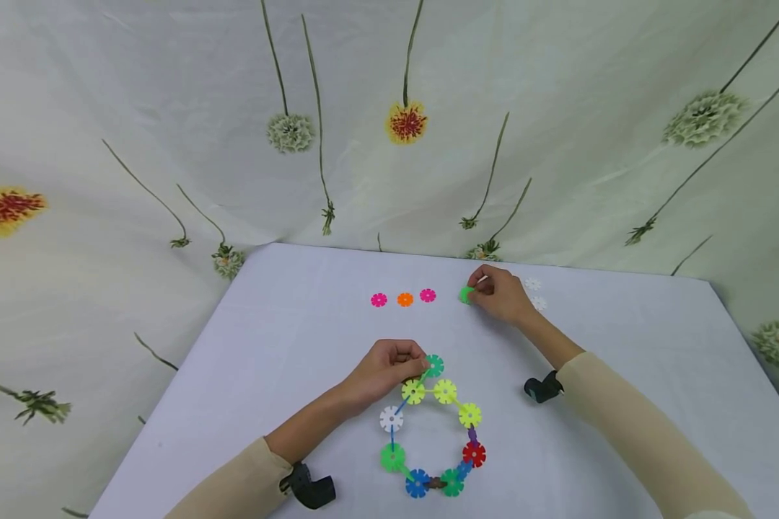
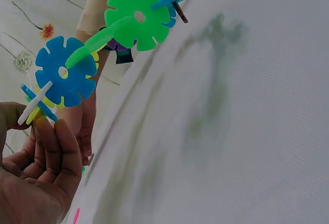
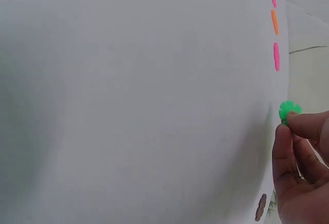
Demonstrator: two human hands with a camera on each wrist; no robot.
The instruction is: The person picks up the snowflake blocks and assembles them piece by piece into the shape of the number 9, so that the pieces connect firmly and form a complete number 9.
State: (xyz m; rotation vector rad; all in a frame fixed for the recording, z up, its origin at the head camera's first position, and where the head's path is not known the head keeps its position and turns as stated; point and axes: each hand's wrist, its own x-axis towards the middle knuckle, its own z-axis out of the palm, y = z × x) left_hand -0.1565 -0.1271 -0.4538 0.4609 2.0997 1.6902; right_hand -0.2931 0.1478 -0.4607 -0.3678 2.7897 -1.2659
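Note:
In the head view my left hand [image 1: 384,369] pinches the upper left of a loop of linked, notched plastic snowflake discs [image 1: 470,416], holding it above the white table. Its colours include yellow-green, white, green, blue, brown, red and purple; a teal-green disc [image 1: 435,365] sticks up at the top, by the fingertips. The left wrist view shows the loop's blue disc [image 2: 55,82] close over the thumb and fingers. Further back, my right hand [image 1: 505,297] holds a single green disc [image 1: 465,295] between thumb and fingertips, and this green disc [image 3: 289,110] also shows in the right wrist view.
Left of the right hand, a pink disc [image 1: 379,300], an orange disc [image 1: 405,299] and another pink disc [image 1: 428,295] lie in a row. White discs [image 1: 533,284] lie behind the right wrist. A flower-printed cloth [image 1: 363,173] hangs beyond the table's back edge.

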